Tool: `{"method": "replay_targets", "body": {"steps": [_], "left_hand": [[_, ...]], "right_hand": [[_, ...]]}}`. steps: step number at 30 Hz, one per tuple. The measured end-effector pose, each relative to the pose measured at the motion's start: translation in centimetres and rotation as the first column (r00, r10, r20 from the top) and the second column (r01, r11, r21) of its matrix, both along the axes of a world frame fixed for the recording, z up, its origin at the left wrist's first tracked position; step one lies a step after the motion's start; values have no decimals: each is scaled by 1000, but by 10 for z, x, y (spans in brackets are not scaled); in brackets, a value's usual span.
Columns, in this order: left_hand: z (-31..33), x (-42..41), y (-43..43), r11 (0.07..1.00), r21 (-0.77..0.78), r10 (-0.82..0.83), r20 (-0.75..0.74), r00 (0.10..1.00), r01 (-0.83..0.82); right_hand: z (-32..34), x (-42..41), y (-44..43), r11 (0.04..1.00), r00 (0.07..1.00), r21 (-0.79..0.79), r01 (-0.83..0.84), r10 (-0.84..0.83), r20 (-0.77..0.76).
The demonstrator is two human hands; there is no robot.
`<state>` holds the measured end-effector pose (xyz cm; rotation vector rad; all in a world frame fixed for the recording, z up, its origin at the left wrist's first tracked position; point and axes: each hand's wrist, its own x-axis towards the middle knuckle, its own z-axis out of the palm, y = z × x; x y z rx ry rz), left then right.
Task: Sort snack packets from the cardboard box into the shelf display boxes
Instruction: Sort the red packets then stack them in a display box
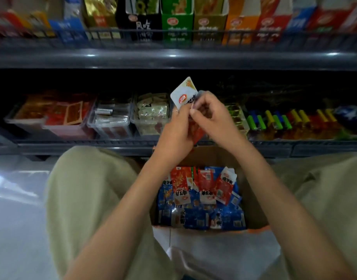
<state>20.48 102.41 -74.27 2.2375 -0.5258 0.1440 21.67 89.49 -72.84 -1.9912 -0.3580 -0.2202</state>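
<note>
My left hand (174,136) and right hand (213,116) both pinch a bunch of packets (184,94), held before the shelf's display boxes (113,120), above the cardboard box (252,190) where loose packets (199,196) lie.

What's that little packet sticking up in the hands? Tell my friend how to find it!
Find the cardboard box between the knees, then look just above it, where the left hand and right hand meet. The white packet pokes up out of them. It alone is white with a red logo; the packets in the box are mostly red or blue.
</note>
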Motion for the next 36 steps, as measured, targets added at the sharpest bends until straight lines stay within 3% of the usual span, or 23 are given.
{"method": "replay_targets", "body": {"steps": [3, 6, 9, 15, 20, 23, 28, 32, 36], "left_hand": [[13, 6, -12, 977, -212, 31, 4, 1000, -30], [25, 12, -21, 958, -273, 102, 22, 994, -93], [34, 13, -30, 939, -343, 21, -11, 1000, -24], [46, 9, -46, 898, -439, -44, -6, 999, 37], [53, 12, -50, 936, -347, -77, -36, 996, 60], [61, 21, -59, 963, -251, -104, -26, 994, 94], [88, 44, -78, 959, -241, -139, 70, 988, 152], [123, 66, -97, 948, -249, -150, 201, 968, 198], [158, 83, -113, 976, -164, -47, 475, 879, 140]], "right_hand": [[16, 1, -5, 990, 996, 127, 66, -73, 52], [27, 11, -17, 948, 970, 212, 238, -245, 8], [45, 16, -32, 964, 987, 220, 147, -127, -99], [66, 21, -53, 991, 998, 136, 16, -8, -62], [74, 19, -71, 984, 994, 174, -46, 62, -89], [83, 22, -79, 999, 999, 9, 36, -36, -34], [112, 33, -86, 947, 971, -229, 224, -196, 137], [138, 55, -99, 972, 972, -18, 235, -235, 28], [170, 63, -128, 995, 993, -46, 91, -87, 77]]}}
